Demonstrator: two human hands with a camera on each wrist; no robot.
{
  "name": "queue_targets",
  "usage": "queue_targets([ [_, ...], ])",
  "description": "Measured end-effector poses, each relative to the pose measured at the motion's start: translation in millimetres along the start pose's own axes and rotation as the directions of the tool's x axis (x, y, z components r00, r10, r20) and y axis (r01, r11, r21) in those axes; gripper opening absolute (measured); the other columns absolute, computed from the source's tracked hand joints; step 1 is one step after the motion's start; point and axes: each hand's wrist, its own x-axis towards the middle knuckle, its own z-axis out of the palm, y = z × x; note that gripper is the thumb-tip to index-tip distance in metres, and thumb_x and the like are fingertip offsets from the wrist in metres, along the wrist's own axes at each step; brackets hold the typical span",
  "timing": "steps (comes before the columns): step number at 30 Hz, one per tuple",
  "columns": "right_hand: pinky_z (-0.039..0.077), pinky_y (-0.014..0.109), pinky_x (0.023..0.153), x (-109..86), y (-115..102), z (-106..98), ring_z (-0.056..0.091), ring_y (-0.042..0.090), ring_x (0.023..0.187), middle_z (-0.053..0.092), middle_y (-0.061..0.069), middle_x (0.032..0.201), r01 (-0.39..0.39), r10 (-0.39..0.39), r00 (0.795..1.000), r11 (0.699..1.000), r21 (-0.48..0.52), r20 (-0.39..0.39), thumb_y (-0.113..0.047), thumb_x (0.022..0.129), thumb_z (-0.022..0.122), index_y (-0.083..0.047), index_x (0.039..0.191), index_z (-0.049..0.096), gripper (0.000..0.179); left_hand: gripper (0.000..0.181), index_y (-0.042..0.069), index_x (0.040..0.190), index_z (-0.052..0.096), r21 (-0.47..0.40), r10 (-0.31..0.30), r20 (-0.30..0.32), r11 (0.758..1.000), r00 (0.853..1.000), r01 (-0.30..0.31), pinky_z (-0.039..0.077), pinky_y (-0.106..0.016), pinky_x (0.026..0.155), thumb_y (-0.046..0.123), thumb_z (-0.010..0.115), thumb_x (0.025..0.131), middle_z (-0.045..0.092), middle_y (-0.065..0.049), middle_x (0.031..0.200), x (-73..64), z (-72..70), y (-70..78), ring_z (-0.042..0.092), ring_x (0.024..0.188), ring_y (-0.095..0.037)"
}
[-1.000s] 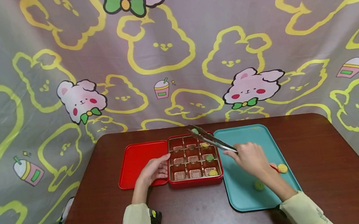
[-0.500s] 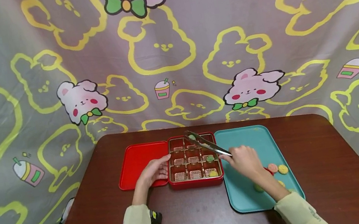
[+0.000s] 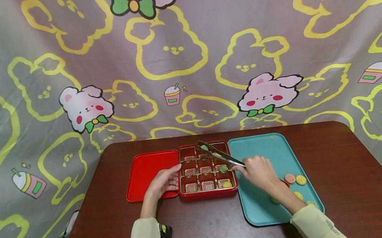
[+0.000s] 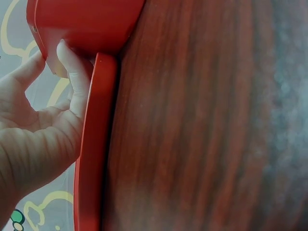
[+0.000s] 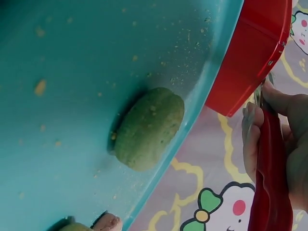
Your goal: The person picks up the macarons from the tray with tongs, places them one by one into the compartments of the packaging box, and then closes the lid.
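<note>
My right hand (image 3: 260, 170) grips metal tongs (image 3: 225, 157) by their red handle (image 5: 272, 168). Between the tong tips is a green cookie (image 3: 204, 147), low over the back middle compartment of a red box (image 3: 209, 194). Down the box's right column lie a green cookie (image 3: 224, 168) in the middle and a yellow cookie (image 3: 226, 184) in front; another yellow one at the back is partly hidden by the tongs. My left hand (image 3: 163, 181) rests against the box's left side, thumb and fingertips at its wall (image 4: 86, 24), fingers loosely bent.
A flat red lid (image 3: 148, 172) lies left of the box, under my left hand. At the right is a teal tray (image 3: 260, 147) with a pink cookie (image 3: 290, 178), a yellow cookie (image 3: 301, 179) and a green cookie (image 5: 149, 130). Crumbs dot the tray. A patterned curtain (image 3: 195, 51) stands behind the table.
My right hand has moved left and the tongs have come down with the green cookie, from over the back right to the back middle compartment. The left hand has stayed at the box.
</note>
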Motion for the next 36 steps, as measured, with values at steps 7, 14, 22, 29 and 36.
queue_targets([
  [7,0.035,0.033,0.04,0.4,0.9,-5.9,0.042,0.017,0.044,0.041,0.001,0.054,-0.127,0.127,0.992,0.988,0.089,0.008,-0.047,0.091,0.078,-0.007,0.073,0.05,0.051,0.038,0.007,0.083,0.059,0.0,-0.004,0.001,1.0,1.0,0.004,0.055,-0.025,0.058,0.04,0.064,0.101,0.057,-0.003,0.07,0.8,0.7,-0.4,0.056,0.062,-0.014],
  [14,0.036,0.033,0.044,-3.0,8.8,-20.9,0.043,0.018,0.047,0.043,0.003,0.059,-0.161,0.159,0.987,0.976,0.147,0.026,-0.04,0.093,0.078,-0.004,0.082,0.051,0.046,0.039,0.007,0.084,0.059,0.013,-0.006,-0.014,1.0,1.0,0.007,0.056,-0.026,0.058,0.042,0.065,0.1,0.057,-0.003,0.072,1.6,-0.3,-1.8,0.055,0.063,-0.014],
  [22,0.039,0.034,0.045,-18.7,20.4,-30.8,0.044,0.017,0.048,0.044,0.003,0.06,-0.098,0.097,0.995,0.982,0.159,0.018,-0.028,0.098,0.074,-0.003,0.087,0.049,0.037,0.038,0.006,0.086,0.061,0.007,-0.007,-0.01,1.0,1.0,0.007,0.056,-0.026,0.059,0.042,0.065,0.1,0.058,-0.003,0.071,1.0,-1.1,-1.3,0.056,0.062,-0.014],
  [29,0.029,0.029,0.042,-32.6,33.7,-34.7,0.032,0.011,0.044,0.032,-0.004,0.055,0.041,-0.027,0.991,0.994,0.102,-0.134,-0.012,0.093,0.077,-0.01,0.073,0.046,0.036,0.039,0.006,0.085,0.061,0.001,-0.013,-0.008,1.0,1.0,0.013,0.056,-0.026,0.059,0.042,0.065,0.101,0.058,-0.003,0.071,1.1,-1.1,-0.2,0.056,0.062,-0.014],
  [36,0.027,0.027,0.042,-53.8,49.0,-44.8,0.029,0.008,0.044,0.029,-0.006,0.054,0.006,0.003,0.996,0.995,0.096,-0.089,-0.016,0.094,0.076,-0.013,0.072,0.042,0.041,0.038,0.007,0.085,0.06,0.007,-0.014,-0.01,1.0,1.0,0.014,0.056,-0.026,0.06,0.042,0.064,0.101,0.058,-0.003,0.072,1.8,0.6,0.5,0.056,0.064,-0.015],
])
